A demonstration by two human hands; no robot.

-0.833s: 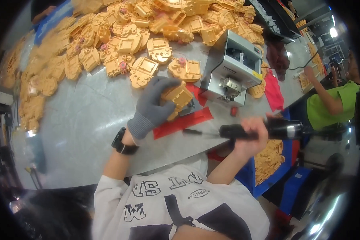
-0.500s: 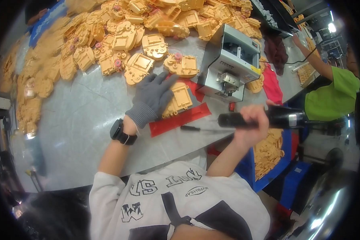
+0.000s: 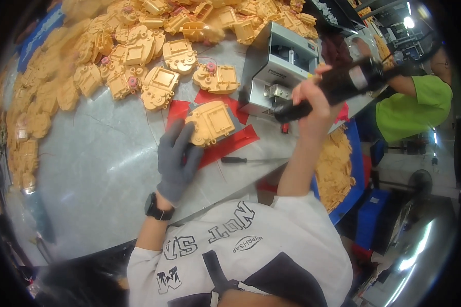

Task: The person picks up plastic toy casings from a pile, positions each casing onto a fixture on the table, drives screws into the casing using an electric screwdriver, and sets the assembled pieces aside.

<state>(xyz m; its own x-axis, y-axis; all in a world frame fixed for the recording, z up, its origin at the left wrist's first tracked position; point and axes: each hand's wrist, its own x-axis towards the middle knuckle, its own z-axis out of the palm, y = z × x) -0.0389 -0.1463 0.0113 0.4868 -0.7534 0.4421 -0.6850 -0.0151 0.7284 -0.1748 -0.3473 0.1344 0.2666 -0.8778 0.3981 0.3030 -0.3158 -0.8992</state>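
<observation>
A yellow plastic housing [image 3: 212, 123] with a square frame moulded on it rests on a grey pad bordered by red strips. My left hand [image 3: 178, 156], in a grey glove, is at its lower left corner, with thumb and fingers against the edges. My bare right hand [image 3: 315, 105] is wrapped round a black electric screwdriver [image 3: 343, 84], raised and tilted in front of a grey box-shaped machine [image 3: 261, 66]. The screwdriver's front end points down and left, apart from the housing; its tip is hard to make out.
Many similar housings [image 3: 138, 46] are heaped across the table's far and left side. A thin hand screwdriver [image 3: 234, 159] lies near the front edge. At the right, a blue bin [image 3: 351, 189] contains more yellow parts. Beyond it is a co-worker in a green shirt [image 3: 415, 107].
My left hand has drawn back from over the housing to its lower left corner, uncovering it. My right hand has lifted the electric screwdriver up and away. The view has shifted slightly.
</observation>
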